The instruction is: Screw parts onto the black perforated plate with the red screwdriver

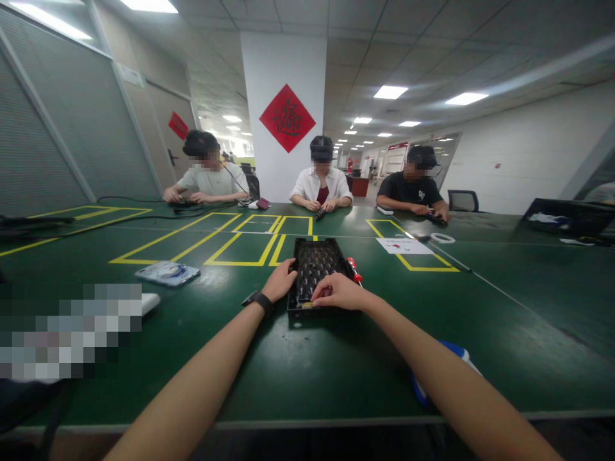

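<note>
A black rectangular case [319, 259] with rows of small cells or holes inside lies on the table in front of me. My left hand [281, 282] grips its left side, the fingertips at the rim. Over the near part of the case is my right hand [343, 292], thumb and fingers pinched together just above the near edge. Whatever lies between those fingertips is too small to make out. Beside them, inside the near edge, is a small yellow piece [306, 305]. A red-handled screwdriver [354, 271] lies against the case's right side.
A phone [168, 273] lies to the left, near a blurred white object [150, 303]. By my right forearm is a blue and white object [454, 352], partly hidden. A paper sheet [404, 246] and tape roll [442, 238] lie farther right. Three people sit across the green table [240, 378].
</note>
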Available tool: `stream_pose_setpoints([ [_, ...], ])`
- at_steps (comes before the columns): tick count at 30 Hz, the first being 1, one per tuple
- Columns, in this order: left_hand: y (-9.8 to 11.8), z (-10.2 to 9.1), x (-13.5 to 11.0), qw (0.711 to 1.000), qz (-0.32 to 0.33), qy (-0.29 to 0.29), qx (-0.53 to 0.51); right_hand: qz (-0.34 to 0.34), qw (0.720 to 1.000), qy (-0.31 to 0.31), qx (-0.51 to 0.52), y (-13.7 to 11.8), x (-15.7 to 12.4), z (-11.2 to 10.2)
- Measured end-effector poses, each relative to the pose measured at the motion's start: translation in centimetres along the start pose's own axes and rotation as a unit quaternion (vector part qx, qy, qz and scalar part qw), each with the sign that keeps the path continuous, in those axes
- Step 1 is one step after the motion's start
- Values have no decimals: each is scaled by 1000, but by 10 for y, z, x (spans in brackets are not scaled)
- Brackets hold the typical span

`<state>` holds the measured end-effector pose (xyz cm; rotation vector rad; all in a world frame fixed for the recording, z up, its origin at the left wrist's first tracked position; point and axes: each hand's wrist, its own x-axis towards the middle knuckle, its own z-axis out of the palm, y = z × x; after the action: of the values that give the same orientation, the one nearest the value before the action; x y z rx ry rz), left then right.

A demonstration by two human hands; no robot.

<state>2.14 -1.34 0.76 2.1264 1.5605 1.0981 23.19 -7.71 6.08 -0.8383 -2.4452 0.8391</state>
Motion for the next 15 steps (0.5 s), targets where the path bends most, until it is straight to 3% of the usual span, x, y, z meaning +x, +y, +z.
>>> stream_pose_setpoints([
  [15, 1, -1, 0, 1000, 0, 2, -8, -2, 1000, 10, 3, -2, -1, -1],
])
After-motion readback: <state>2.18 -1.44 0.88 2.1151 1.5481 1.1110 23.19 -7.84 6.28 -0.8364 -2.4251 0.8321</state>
